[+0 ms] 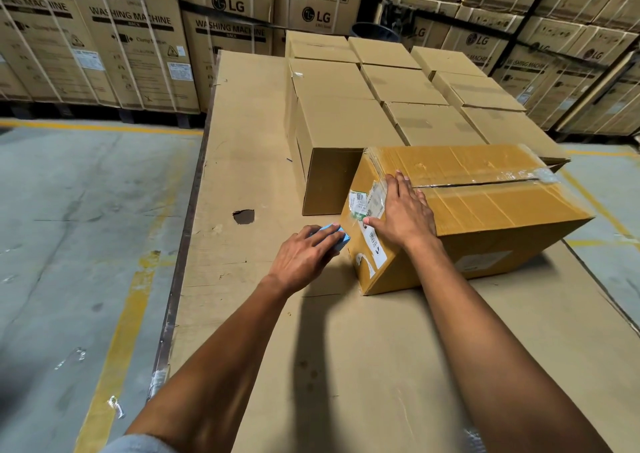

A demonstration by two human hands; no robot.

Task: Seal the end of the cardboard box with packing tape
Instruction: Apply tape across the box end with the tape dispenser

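A yellow-brown cardboard box (485,210) lies on a large cardboard-covered work surface (263,161). Clear tape runs along its top seam and down its near-left end, where several labels are stuck. My right hand (403,212) lies flat over the top-left corner of the box, fingers spread, pressing on the tape. My left hand (306,253) grips a blue tape dispenser (337,236) held against the left end of the box, near its lower part. Most of the dispenser is hidden under my fingers.
Several plain brown boxes (381,89) are packed in rows directly behind the taped box. A dark hole (244,216) marks the surface to the left. Stacked washing machine cartons (131,44) line the back. Concrete floor with yellow lines (117,341) lies left.
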